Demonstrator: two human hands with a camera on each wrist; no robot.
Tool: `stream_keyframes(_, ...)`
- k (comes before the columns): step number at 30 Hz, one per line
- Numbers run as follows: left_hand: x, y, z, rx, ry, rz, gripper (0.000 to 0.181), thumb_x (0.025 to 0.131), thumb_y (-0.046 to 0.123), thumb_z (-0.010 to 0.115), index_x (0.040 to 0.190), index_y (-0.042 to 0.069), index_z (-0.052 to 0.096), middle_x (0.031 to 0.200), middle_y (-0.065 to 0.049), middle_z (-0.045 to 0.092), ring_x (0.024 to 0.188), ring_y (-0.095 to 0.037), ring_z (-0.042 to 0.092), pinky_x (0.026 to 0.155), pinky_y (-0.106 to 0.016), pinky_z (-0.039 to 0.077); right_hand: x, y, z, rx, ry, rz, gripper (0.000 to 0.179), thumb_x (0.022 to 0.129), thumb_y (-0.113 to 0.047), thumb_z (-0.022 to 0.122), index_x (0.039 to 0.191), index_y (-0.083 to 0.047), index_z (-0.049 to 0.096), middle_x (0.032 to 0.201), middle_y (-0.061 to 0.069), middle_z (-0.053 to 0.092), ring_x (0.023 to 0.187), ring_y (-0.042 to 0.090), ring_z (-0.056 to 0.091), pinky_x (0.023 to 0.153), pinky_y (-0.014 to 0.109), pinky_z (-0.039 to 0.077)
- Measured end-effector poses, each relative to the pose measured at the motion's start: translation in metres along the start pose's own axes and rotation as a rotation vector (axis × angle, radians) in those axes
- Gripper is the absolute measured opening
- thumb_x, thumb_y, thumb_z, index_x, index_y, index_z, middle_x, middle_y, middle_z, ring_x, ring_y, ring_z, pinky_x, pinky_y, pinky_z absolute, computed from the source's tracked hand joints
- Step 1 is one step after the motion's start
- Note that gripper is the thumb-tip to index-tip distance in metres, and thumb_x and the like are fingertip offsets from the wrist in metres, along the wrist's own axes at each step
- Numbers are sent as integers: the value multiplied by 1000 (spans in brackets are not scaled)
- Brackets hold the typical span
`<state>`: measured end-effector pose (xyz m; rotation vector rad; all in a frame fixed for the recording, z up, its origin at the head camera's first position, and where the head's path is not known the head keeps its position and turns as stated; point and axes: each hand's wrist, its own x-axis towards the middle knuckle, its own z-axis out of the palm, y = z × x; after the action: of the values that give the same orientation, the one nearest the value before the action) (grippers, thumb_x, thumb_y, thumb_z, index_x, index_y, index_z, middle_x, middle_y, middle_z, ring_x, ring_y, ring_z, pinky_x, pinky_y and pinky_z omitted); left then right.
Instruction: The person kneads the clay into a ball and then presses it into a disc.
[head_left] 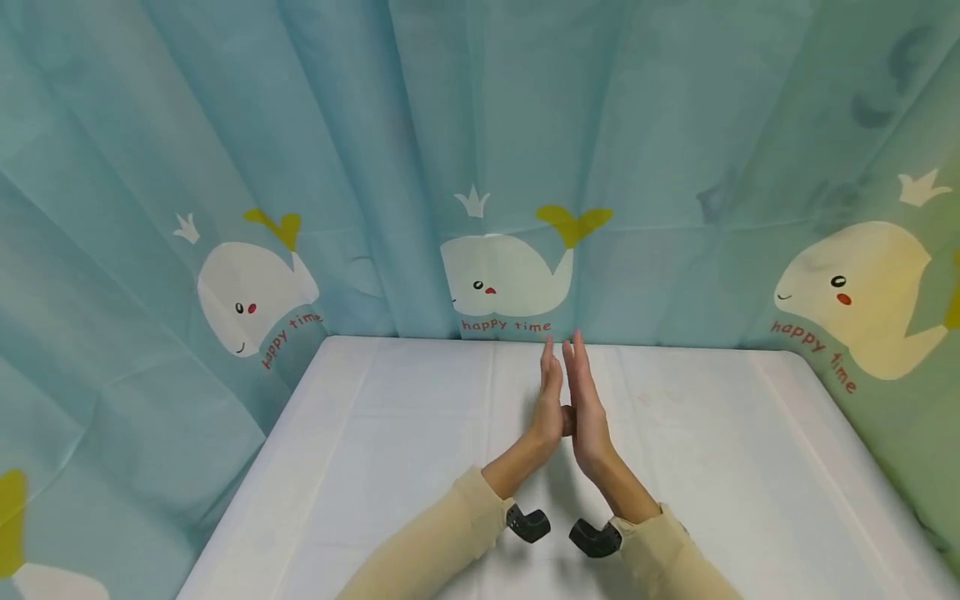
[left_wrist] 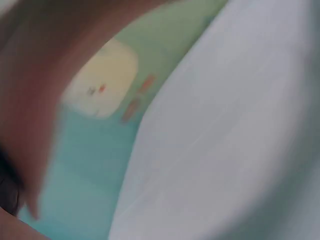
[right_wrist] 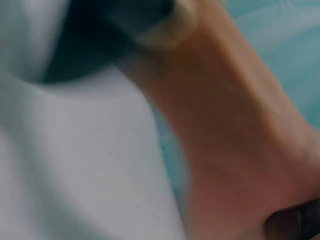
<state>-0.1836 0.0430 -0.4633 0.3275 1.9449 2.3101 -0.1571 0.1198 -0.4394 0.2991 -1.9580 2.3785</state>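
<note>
Over the middle of the white table, the left hand (head_left: 550,408) and right hand (head_left: 590,417) face each other, palm to palm, with fingers straight and pointing away. A small dark brown roundish object (head_left: 567,420) is pressed between the lower palms; most of it is hidden, so its kind cannot be told. In the right wrist view, part of this dark object (right_wrist: 295,223) shows beside the right hand (right_wrist: 235,190). Along the left edge of the left wrist view, a dark patch of the object (left_wrist: 8,192) shows by the blurred left hand (left_wrist: 30,110).
A white-covered table (head_left: 405,417) extends under both arms. Behind it and at its sides hangs a blue-green curtain (head_left: 675,125) printed with whales. Black camera mounts (head_left: 528,525) sit at both wrists, below the beige sleeves (head_left: 435,542).
</note>
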Motion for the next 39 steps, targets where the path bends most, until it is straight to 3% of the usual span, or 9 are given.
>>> stream_keyframes(7, -15, 17, 5, -124, -113, 70, 62, 109, 54, 19, 166, 37, 0, 168, -1, 16, 60, -5, 36, 59, -20, 32, 21, 6, -15, -99, -13, 9, 57, 110, -55, 10, 165, -41, -2, 172, -8, 3, 156, 8, 0, 123, 53, 1)
stream_keyframes(12, -19, 37, 6, -66, -146, 106, 62, 108, 56, 15, 166, 38, 0, 169, 5, 15, 116, -6, 52, 95, -30, 41, 14, 18, -18, 50, -5, 59, 61, 107, -61, 8, 164, -41, -3, 172, -7, -2, 152, 6, 20, 103, 22, 33)
stream_keyframes(14, -15, 38, 3, -39, -82, 110, 60, 109, 53, 16, 166, 39, 3, 171, 12, -2, 151, -8, 17, 120, -44, 18, 9, 20, -11, 55, -35, 41, 62, 107, -61, 8, 165, -41, -3, 172, -5, -1, 116, 12, 58, 78, 17, 41)
stream_keyframes(15, -11, 36, 0, -27, -44, 107, 60, 109, 53, 17, 166, 39, 4, 171, 11, -1, 152, -13, 17, 121, -50, 17, 6, 18, -7, 47, -55, 18, 61, 108, -59, 8, 165, -40, -2, 172, -5, 0, 136, 8, 44, 84, 15, 40)
stream_keyframes(19, 5, 26, -12, 15, 30, 81, 58, 110, 50, 18, 166, 37, 5, 172, 9, -1, 157, -18, -2, 123, -59, 0, -3, 9, 9, -2, -103, -51, 57, 111, -52, 8, 166, -39, 3, 171, -7, 5, 74, 14, 43, 57, 21, 29)
stream_keyframes(22, 5, 20, -13, 86, -8, 72, 61, 111, 50, 17, 167, 31, 4, 172, 1, 0, 157, -25, 8, 118, -53, 24, -1, 3, 8, 3, -87, -49, 56, 111, -52, 9, 165, -41, 3, 171, -9, 6, 125, 9, 49, 83, 22, 37)
stream_keyframes(26, -7, 16, -5, 168, -82, 89, 65, 110, 55, 17, 167, 28, 5, 172, -4, 3, 153, -27, 19, 107, -43, 39, 12, -1, -2, -1, -23, -42, 59, 109, -58, 12, 165, -42, 1, 172, -8, 4, 157, 12, -1, 121, 44, 10)
stream_keyframes(34, -25, 19, 5, 60, -108, 75, 63, 108, 57, 20, 166, 37, 3, 171, 10, 1, 153, -16, 11, 119, -47, 19, 25, 6, -19, -45, 33, 21, 58, 108, -60, 12, 163, -48, 0, 172, -10, -3, 156, 8, -7, 123, 49, -5)
stream_keyframes(39, -25, 23, 7, 28, -72, 81, 65, 108, 57, 21, 166, 34, 4, 172, 7, 0, 153, -22, 18, 113, -45, 31, 20, 12, -19, -50, 61, 78, 58, 105, -67, 11, 160, -54, 1, 172, -9, -3, 156, 10, -2, 97, 28, 34)
